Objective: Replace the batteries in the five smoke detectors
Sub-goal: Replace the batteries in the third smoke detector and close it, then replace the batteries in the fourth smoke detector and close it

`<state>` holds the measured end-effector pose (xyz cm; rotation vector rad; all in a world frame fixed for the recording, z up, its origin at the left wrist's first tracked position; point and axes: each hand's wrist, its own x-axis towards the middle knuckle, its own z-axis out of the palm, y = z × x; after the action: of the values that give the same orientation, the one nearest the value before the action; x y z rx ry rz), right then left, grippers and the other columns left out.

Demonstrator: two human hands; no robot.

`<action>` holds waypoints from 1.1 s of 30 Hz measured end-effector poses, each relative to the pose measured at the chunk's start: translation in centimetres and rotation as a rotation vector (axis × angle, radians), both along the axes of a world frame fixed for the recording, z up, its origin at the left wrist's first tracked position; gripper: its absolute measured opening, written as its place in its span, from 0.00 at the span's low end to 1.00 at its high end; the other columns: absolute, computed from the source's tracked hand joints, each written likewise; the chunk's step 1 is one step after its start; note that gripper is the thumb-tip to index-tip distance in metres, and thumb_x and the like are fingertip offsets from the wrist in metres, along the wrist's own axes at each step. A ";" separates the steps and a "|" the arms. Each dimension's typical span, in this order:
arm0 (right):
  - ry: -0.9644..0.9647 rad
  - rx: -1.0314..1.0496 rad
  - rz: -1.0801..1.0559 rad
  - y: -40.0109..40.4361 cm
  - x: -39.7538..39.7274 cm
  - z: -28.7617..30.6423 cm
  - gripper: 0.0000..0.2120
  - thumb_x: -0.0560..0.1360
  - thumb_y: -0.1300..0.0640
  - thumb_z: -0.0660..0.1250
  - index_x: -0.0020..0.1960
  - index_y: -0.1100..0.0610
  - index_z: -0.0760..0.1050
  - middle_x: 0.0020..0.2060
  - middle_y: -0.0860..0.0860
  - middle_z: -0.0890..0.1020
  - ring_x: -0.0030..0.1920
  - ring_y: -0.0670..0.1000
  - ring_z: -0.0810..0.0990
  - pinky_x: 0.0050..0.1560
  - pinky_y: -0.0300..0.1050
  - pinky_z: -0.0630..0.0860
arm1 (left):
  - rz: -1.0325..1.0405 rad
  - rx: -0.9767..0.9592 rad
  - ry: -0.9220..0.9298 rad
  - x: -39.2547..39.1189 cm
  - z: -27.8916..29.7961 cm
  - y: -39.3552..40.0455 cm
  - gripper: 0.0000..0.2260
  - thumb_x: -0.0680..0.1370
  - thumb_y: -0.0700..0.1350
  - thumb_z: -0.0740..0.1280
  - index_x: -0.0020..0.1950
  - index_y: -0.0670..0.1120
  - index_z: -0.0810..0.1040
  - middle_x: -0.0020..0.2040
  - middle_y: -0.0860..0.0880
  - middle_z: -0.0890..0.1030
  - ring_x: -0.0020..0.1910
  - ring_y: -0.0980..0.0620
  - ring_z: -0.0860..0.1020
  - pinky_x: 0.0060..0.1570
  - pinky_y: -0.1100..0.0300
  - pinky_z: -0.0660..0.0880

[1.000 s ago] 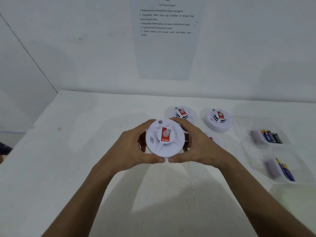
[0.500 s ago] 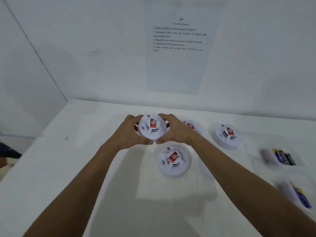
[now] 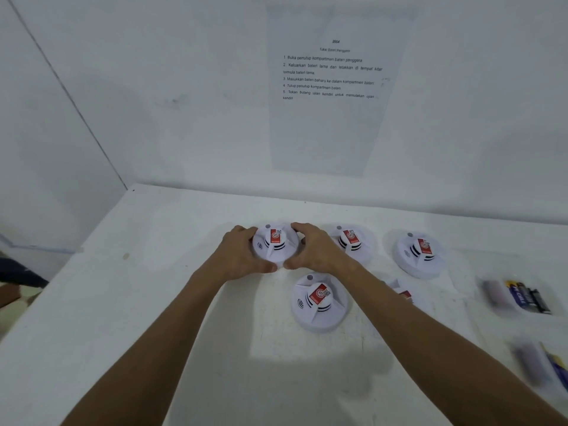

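White table (image 3: pixel 153 302) against a white wall. We cup one smoke detector (image 3: pixel 274 245) between both hands, left hand (image 3: pixel 242 256) curled round its left rim, right hand (image 3: pixel 313 250) round its right. Second detector (image 3: pixel 319 302) sits just below our right wrist; batteries (image 3: pixel 527 296) lie far right.

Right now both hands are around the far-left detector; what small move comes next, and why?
Probably let go: the left hand and right hand hold the detector face-up, apparently on the table beside the others.
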<state>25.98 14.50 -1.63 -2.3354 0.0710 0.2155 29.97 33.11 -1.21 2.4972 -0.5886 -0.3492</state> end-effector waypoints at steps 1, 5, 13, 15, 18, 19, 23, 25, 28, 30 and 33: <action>-0.004 0.005 0.000 -0.1 -0.2 0.3 0.44 0.63 0.55 0.81 0.74 0.58 0.65 0.70 0.54 0.72 0.68 0.57 0.72 0.67 0.55 0.72 | 0.002 0.019 0.021 0.1 0.3 0.0 0.34 0.58 0.65 0.73 0.58 0.48 0.78 0.54 0.49 0.79 0.58 0.46 0.77 0.60 0.54 0.72; -0.096 0.001 -0.033 -1.8 -1.4 1.9 0.42 0.69 0.53 0.79 0.77 0.56 0.61 0.74 0.52 0.67 0.73 0.53 0.67 0.72 0.51 0.66 | 0.040 -0.047 -0.014 0.1 1.7 -0.7 0.34 0.66 0.61 0.74 0.68 0.52 0.69 0.66 0.50 0.71 0.69 0.47 0.68 0.62 0.57 0.68; -0.082 -0.064 -0.192 -9.1 -5.1 4.2 0.46 0.66 0.51 0.81 0.77 0.54 0.61 0.75 0.50 0.68 0.75 0.52 0.66 0.70 0.43 0.63 | -0.240 -0.142 -0.046 -0.7 4.2 -8.7 0.29 0.69 0.51 0.76 0.68 0.52 0.70 0.65 0.55 0.72 0.67 0.54 0.68 0.62 0.62 0.66; -0.017 -0.038 -0.203 -10.0 -5.9 4.3 0.47 0.64 0.48 0.82 0.76 0.57 0.63 0.71 0.52 0.71 0.72 0.52 0.68 0.68 0.44 0.64 | -0.306 -0.114 -0.029 -0.5 3.9 -10.4 0.30 0.67 0.51 0.77 0.66 0.51 0.72 0.64 0.53 0.73 0.66 0.52 0.69 0.64 0.54 0.69; 0.062 -0.022 -0.204 -11.3 -6.4 3.5 0.51 0.60 0.44 0.83 0.74 0.62 0.64 0.68 0.55 0.73 0.68 0.52 0.70 0.64 0.39 0.65 | -0.318 0.050 0.096 0.3 3.1 -12.2 0.46 0.63 0.56 0.78 0.76 0.50 0.60 0.76 0.48 0.61 0.74 0.47 0.61 0.71 0.54 0.59; 0.058 -0.028 -0.207 -11.3 -6.6 3.4 0.48 0.63 0.50 0.82 0.75 0.61 0.62 0.71 0.54 0.71 0.71 0.53 0.69 0.65 0.39 0.64 | -0.324 0.106 0.122 0.7 2.5 -12.6 0.48 0.63 0.56 0.79 0.77 0.50 0.57 0.77 0.47 0.59 0.75 0.46 0.60 0.71 0.54 0.59; 0.086 -0.093 -0.193 -11.5 -6.3 1.8 0.48 0.63 0.52 0.82 0.76 0.57 0.61 0.70 0.50 0.72 0.70 0.51 0.70 0.67 0.46 0.67 | -0.388 0.146 0.010 1.1 0.6 -13.1 0.29 0.57 0.57 0.78 0.52 0.48 0.72 0.50 0.50 0.71 0.51 0.48 0.73 0.47 0.59 0.71; 0.081 -0.085 -0.188 -11.3 -6.0 1.1 0.44 0.61 0.52 0.83 0.70 0.57 0.67 0.63 0.48 0.75 0.65 0.52 0.73 0.63 0.46 0.71 | -0.379 0.110 0.003 0.9 0.3 -13.0 0.21 0.56 0.55 0.74 0.42 0.46 0.73 0.42 0.51 0.70 0.42 0.51 0.72 0.40 0.60 0.71; 0.025 -0.095 -0.163 -11.1 -5.5 0.5 0.42 0.59 0.53 0.83 0.68 0.60 0.68 0.62 0.54 0.76 0.64 0.56 0.74 0.60 0.45 0.71 | -0.292 0.121 0.074 0.6 0.0 -13.6 0.19 0.59 0.53 0.78 0.40 0.47 0.75 0.37 0.52 0.73 0.37 0.52 0.74 0.37 0.63 0.71; -0.015 -0.120 -0.129 -10.9 -5.4 0.7 0.43 0.61 0.54 0.83 0.69 0.60 0.67 0.62 0.56 0.75 0.64 0.57 0.73 0.59 0.44 0.68 | -0.002 0.224 0.060 0.0 -0.7 -12.1 0.27 0.61 0.55 0.80 0.54 0.45 0.76 0.43 0.53 0.75 0.41 0.56 0.75 0.43 0.68 0.70; -0.088 -0.153 -0.068 -10.8 -5.9 1.6 0.54 0.61 0.54 0.83 0.78 0.56 0.55 0.64 0.58 0.72 0.65 0.56 0.70 0.61 0.45 0.67 | -0.011 0.055 -0.029 -0.7 0.1 -13.6 0.33 0.67 0.46 0.79 0.68 0.41 0.70 0.57 0.47 0.78 0.56 0.48 0.77 0.53 0.64 0.67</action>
<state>20.10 3.72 -0.02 -2.4870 0.1270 0.0753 29.30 19.51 -1.13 2.5560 -0.6123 -0.3382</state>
